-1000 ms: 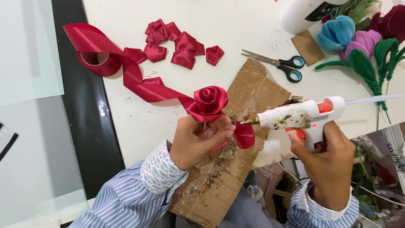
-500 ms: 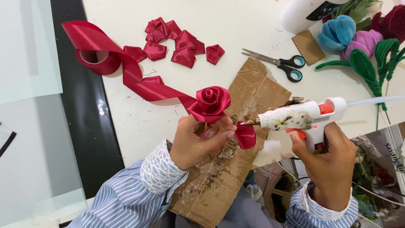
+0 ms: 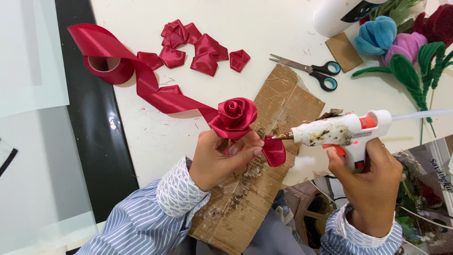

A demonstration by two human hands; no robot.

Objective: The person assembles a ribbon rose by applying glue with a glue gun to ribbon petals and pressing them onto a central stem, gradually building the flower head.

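A: Items, left of frame to right?
B: Upper left, ribbon spool (image 3: 104,63), red, its band trailing across the white table (image 3: 283,28); upper centre, folded petals (image 3: 203,47), loose; centre, ribbon rose (image 3: 233,115), pinched from below by the left hand (image 3: 219,158), fingers clenched on its base and on one free petal (image 3: 273,150); under both, cardboard sheet (image 3: 283,104), glue-stained; above it, scissors (image 3: 309,71); right of centre, glue gun (image 3: 339,130), grasped in the right hand (image 3: 370,182), finger at the trigger, nozzle tip touching the free petal; upper right, pipe-cleaner flowers (image 3: 391,42).
A: Step in hand?
B: Gluing the free petal, by appearance; next move calls for pressing it against the rose, fingers clear of hot glue.
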